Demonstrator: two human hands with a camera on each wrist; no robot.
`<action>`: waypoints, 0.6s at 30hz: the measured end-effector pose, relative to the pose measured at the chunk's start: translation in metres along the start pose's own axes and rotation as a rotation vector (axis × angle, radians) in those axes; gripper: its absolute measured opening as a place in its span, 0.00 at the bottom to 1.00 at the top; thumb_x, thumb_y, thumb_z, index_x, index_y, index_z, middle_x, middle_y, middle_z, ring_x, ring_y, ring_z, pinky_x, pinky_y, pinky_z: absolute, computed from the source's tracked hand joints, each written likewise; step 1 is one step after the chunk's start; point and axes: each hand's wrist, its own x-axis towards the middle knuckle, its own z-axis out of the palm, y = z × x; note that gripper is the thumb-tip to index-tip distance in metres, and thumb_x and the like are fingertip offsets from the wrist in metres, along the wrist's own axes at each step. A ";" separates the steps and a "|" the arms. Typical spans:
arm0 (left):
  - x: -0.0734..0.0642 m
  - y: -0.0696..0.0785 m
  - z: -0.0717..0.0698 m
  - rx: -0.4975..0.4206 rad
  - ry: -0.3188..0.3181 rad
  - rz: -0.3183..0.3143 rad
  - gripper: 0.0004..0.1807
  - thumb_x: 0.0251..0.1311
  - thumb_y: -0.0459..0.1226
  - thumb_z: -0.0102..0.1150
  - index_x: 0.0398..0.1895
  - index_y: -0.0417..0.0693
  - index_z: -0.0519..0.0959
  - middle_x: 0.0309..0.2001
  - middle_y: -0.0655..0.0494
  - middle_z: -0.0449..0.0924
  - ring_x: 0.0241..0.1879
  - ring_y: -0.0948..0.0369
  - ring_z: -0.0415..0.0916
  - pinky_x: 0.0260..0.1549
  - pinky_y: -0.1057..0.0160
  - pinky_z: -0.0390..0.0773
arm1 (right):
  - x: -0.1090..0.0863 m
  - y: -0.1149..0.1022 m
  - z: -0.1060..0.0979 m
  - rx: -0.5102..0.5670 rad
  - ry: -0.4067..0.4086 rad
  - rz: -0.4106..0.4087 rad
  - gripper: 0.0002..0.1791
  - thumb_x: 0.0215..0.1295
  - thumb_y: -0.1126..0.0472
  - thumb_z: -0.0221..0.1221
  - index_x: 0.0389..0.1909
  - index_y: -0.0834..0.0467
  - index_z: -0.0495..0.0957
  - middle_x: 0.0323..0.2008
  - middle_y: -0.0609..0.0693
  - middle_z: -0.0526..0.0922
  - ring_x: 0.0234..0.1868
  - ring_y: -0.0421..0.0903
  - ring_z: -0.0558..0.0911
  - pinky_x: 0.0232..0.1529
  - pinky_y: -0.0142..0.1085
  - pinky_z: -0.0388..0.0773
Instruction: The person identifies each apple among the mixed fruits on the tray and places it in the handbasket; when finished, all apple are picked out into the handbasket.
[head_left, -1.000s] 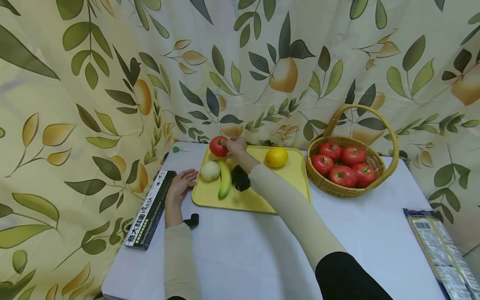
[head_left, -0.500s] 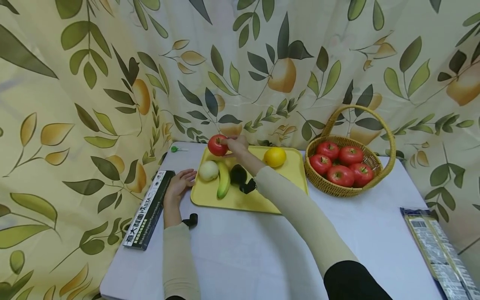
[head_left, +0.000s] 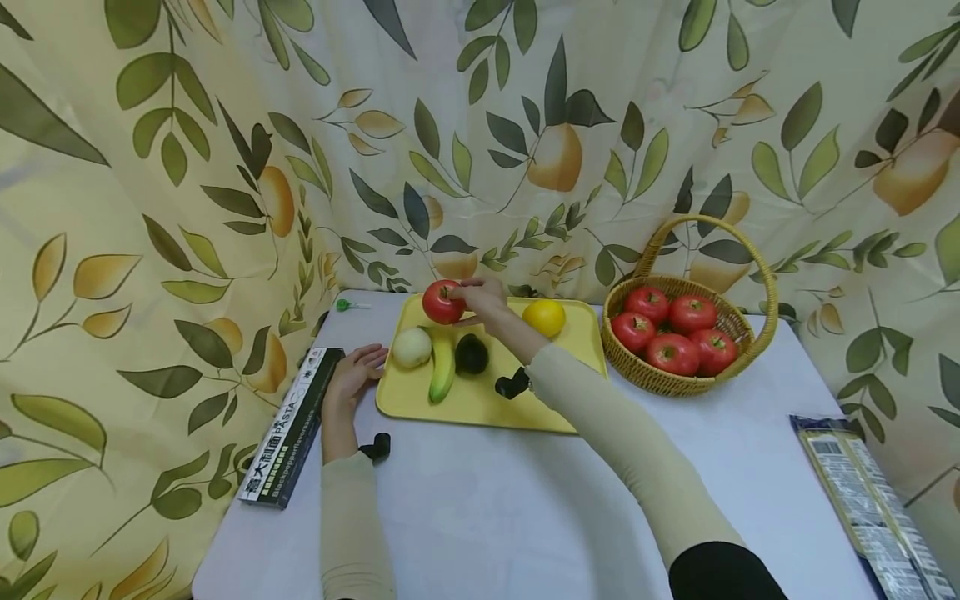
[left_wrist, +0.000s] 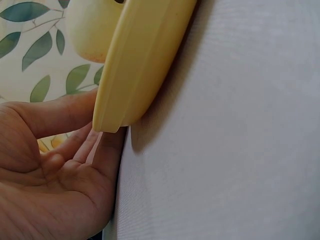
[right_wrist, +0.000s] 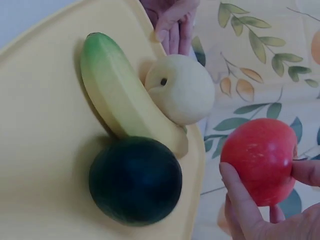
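Observation:
In the head view my right hand [head_left: 483, 302] holds a red apple [head_left: 443, 302] above the far left part of the yellow tray [head_left: 525, 412]. Seen from the right wrist, thumb and fingers grip the apple [right_wrist: 260, 161] on opposite sides, its stem toward the thumb. My left hand [head_left: 354, 379] rests at the tray's left edge, thumb touching the rim [left_wrist: 135, 75] in the left wrist view. On the tray lie a pale round fruit [head_left: 412, 347], a banana [head_left: 442, 371], a dark green round fruit [head_left: 472, 354] and a yellow lemon-like fruit [head_left: 544, 317].
A wicker basket [head_left: 652, 379] of several red apples stands right of the tray. A black pasta box [head_left: 292, 429] lies left of my left hand, a small green-headed item [head_left: 343, 305] behind it. A foil packet [head_left: 870, 500] lies at the right edge; a patterned curtain [head_left: 480, 225] hangs behind.
My right hand and the apple have shifted slightly right relative to the tray. The right forearm has drawn back, uncovering the dark green fruit. My left hand stays at the tray's edge.

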 end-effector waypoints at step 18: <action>-0.004 0.000 0.002 -0.022 -0.007 -0.006 0.41 0.64 0.15 0.53 0.80 0.40 0.60 0.76 0.40 0.66 0.75 0.51 0.65 0.70 0.58 0.71 | -0.030 -0.018 -0.056 -0.067 -0.086 -0.048 0.27 0.67 0.63 0.68 0.65 0.65 0.73 0.62 0.61 0.76 0.53 0.59 0.85 0.44 0.55 0.88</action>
